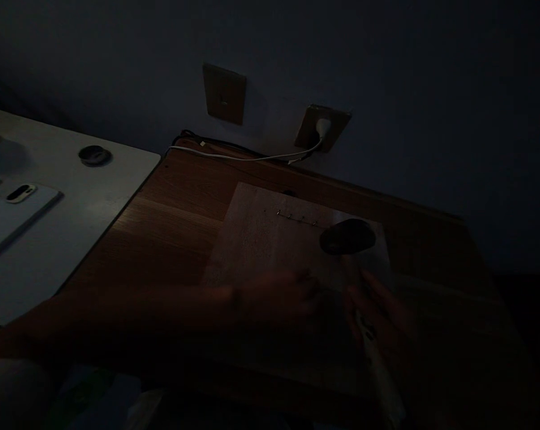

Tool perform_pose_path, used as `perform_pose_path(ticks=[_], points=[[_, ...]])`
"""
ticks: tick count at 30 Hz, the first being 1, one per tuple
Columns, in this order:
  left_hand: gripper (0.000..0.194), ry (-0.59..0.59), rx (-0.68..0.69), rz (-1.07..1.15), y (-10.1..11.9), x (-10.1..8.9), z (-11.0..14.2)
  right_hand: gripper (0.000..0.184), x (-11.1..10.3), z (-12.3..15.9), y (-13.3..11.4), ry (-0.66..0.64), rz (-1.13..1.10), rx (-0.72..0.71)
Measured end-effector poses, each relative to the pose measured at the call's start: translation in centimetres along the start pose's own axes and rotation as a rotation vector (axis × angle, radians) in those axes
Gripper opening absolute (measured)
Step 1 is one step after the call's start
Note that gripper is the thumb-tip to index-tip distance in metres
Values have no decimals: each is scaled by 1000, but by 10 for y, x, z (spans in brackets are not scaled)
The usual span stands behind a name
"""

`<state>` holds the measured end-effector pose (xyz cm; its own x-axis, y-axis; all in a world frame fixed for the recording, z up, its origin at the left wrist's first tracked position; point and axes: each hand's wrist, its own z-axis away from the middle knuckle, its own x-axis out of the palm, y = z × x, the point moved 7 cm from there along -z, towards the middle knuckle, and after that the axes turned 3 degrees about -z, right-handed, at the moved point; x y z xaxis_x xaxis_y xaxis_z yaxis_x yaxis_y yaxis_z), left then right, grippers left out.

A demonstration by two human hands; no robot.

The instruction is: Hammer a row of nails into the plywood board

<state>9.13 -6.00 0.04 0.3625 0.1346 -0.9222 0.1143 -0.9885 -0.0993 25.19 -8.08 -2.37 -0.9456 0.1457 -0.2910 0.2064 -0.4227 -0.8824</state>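
Note:
The picture is very dark. My right hand (382,310) is wrapped round the pale handle (384,382) of a mallet. Its rounded black head (347,236) is over the right side of a flat board (252,239). My left hand (279,297) reaches in from the left across the near part of the board, left of the mallet. Its fingers are curled closed, and whatever they hold, if anything, is lost in shadow and blur. A row of small shiny nails or pins (297,219) shows on the board, left of the mallet head.
The board lies on a brown wooden table (162,227) against the wall. A white cable (243,158) runs along its back edge to a plug (322,127) in a wall socket. On a white table (100,203) at left are a phone (14,218) and a dark round object (95,156).

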Motion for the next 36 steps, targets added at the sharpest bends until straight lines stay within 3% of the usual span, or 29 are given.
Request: perform_pose_path(ticks=[2,4,6,9,11,15,21,28,36], points=[[8,14,-29,18,-22,-12,8,41,2,0,-6,40,-18,-32],[16,31,-142,32,-57,-21,20,39,4,1,-13,59,-17,-60],[19,85,-358,117,-103,-23,39,39,8,0,-17,51,-9,-75],[18,236,-700,292,-166,-11,75,39,14,-3,-17,22,-6,-60],[18,243,-785,384,-187,6,90,38,18,-6,-16,6,-24,-50],[18,251,-738,465,-191,23,95,36,27,-9,-20,-15,-27,-66],[15,294,-742,531,-188,26,95,36,45,-13,-36,-44,-24,-68],[12,250,-676,435,-186,27,93,37,66,-22,-50,-112,-32,-90],[13,288,-752,541,-191,33,97,36,101,-46,-64,-221,-106,-144]])
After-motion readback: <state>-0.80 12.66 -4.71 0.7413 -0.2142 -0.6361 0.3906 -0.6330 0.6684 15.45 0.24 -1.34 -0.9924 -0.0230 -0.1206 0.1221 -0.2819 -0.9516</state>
